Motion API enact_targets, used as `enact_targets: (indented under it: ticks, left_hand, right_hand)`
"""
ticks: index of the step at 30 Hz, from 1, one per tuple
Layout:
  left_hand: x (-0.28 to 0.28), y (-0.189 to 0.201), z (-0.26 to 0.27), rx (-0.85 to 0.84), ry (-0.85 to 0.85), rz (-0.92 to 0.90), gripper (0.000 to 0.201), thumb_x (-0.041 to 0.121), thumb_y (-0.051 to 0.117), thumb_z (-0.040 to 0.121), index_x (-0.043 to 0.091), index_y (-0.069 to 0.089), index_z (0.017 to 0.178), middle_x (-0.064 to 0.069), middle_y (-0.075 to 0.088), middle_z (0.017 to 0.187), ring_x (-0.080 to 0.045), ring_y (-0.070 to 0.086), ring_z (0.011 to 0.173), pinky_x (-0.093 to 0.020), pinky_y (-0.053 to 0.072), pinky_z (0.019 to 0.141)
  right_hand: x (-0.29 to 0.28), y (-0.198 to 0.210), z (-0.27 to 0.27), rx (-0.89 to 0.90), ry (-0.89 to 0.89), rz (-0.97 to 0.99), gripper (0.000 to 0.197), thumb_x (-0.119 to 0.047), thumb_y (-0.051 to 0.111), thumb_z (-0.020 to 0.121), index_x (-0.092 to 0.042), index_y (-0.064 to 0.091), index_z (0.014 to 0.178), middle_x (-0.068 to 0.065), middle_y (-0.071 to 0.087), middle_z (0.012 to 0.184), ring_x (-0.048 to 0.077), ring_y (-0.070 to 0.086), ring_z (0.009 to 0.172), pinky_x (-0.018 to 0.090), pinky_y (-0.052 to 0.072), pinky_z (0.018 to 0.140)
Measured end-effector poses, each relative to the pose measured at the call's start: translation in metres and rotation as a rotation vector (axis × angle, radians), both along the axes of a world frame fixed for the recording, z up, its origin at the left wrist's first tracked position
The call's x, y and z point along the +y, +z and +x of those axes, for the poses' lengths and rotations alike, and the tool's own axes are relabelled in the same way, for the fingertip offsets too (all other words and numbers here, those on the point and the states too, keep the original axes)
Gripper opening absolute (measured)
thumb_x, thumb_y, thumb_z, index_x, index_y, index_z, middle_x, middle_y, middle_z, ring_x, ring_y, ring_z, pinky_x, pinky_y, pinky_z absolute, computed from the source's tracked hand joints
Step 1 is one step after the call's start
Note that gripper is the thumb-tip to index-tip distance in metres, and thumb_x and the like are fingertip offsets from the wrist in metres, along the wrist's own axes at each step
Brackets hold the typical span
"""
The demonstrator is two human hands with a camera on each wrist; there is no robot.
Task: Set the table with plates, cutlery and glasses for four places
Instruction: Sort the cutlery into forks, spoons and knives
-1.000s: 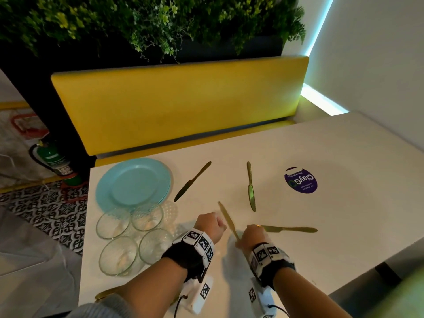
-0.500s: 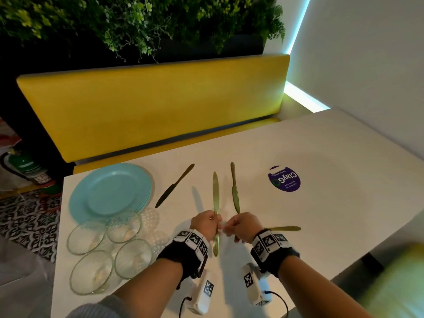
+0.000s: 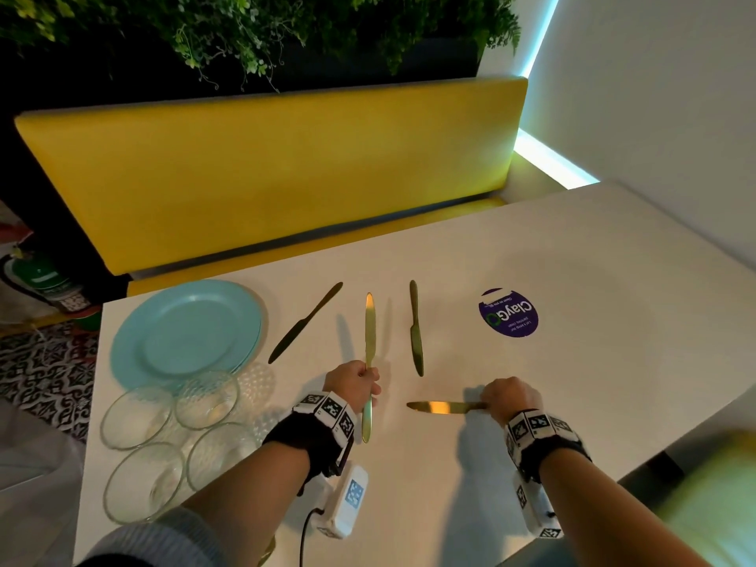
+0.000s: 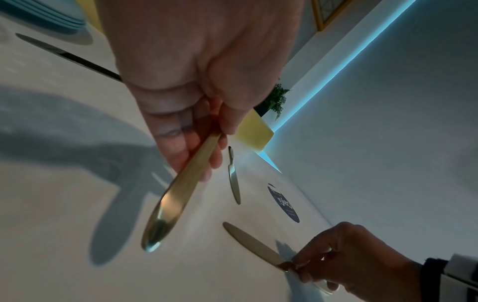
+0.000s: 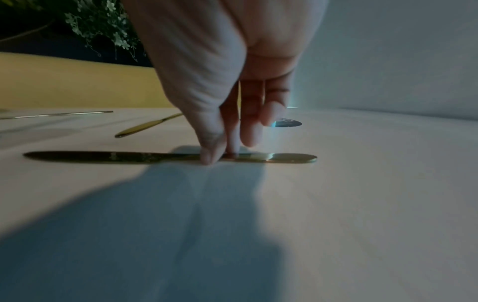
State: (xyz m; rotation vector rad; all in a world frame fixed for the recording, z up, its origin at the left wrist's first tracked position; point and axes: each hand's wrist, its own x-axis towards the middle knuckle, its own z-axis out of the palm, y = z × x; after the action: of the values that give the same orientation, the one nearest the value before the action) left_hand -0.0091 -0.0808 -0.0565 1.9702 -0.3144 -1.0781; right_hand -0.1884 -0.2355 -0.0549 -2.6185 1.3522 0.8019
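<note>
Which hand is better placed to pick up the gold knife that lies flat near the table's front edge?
The right hand: its fingertips already pinch that gold knife on the white table. The left hand is busy holding another gold knife.

White table [image 3: 572, 403] with stacked blue plates [image 3: 186, 331], four glass bowls [image 3: 172, 439], gold knives [image 3: 416, 327], purple sticker [image 3: 508, 312].
</note>
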Motion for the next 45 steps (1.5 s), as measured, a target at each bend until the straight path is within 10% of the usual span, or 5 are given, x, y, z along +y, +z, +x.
enact_targets:
  ticks: [12, 22, 28, 40, 45]
  left_hand:
    - [0.001, 0.014, 0.016, -0.021, 0.069, 0.002, 0.019, 0.023, 0.044, 0.098, 0.012, 0.057, 0.088, -0.002, 0.061, 0.072, -0.014, 0.058, 0.062, -0.025, 0.052, 0.067]
    - [-0.004, 0.02, 0.003, 0.109, 0.142, -0.049, 0.024, 0.02, 0.045, 0.098, 0.007, 0.054, 0.079, -0.007, 0.055, 0.066, -0.02, 0.051, 0.052, -0.028, 0.049, 0.054]
    - [-0.016, 0.018, 0.011, 0.091, 0.063, -0.038, 0.043, 0.045, 0.036, 0.095, 0.012, 0.062, 0.087, -0.014, 0.068, 0.092, -0.031, 0.065, 0.09, -0.045, 0.05, 0.095]
    - [-0.023, 0.019, 0.031, 0.019, 0.092, 0.053, 0.037, 0.026, 0.029, 0.102, 0.003, 0.057, 0.112, -0.015, 0.061, 0.117, -0.028, 0.056, 0.113, -0.033, 0.04, 0.096]
    - [-0.031, 0.006, 0.039, 0.174, 0.191, -0.033, 0.026, 0.023, 0.035, 0.1, 0.008, 0.055, 0.092, -0.011, 0.064, 0.08, -0.024, 0.061, 0.064, -0.033, 0.054, 0.068]
  right_hand:
    - [0.002, 0.0, 0.019, -0.002, 0.338, 0.031, 0.049, -0.016, 0.034, 0.094, -0.042, 0.044, 0.135, 0.002, 0.065, 0.118, 0.023, 0.061, 0.11, 0.031, 0.048, 0.088]
    - [0.021, 0.03, 0.052, -0.754, -0.387, 0.607, 0.018, -0.014, 0.062, 0.088, -0.016, 0.067, 0.071, 0.001, 0.066, 0.069, 0.011, 0.057, 0.054, 0.02, 0.048, 0.054]
    - [0.042, 0.043, 0.104, -0.819, -0.478, 0.882, 0.013, -0.009, 0.064, 0.084, -0.014, 0.066, 0.072, 0.002, 0.066, 0.068, 0.013, 0.057, 0.051, 0.021, 0.043, 0.05]
    - [0.044, 0.036, 0.141, -0.731, -0.34, 0.774, 0.013, -0.006, 0.057, 0.086, -0.01, 0.069, 0.082, -0.001, 0.06, 0.06, 0.002, 0.053, 0.045, 0.009, 0.038, 0.04]
    - [0.02, 0.028, 0.15, -0.656, -0.124, 0.584, 0.017, -0.022, 0.06, 0.088, -0.014, 0.073, 0.095, -0.003, 0.068, 0.085, 0.007, 0.06, 0.069, 0.016, 0.052, 0.065]
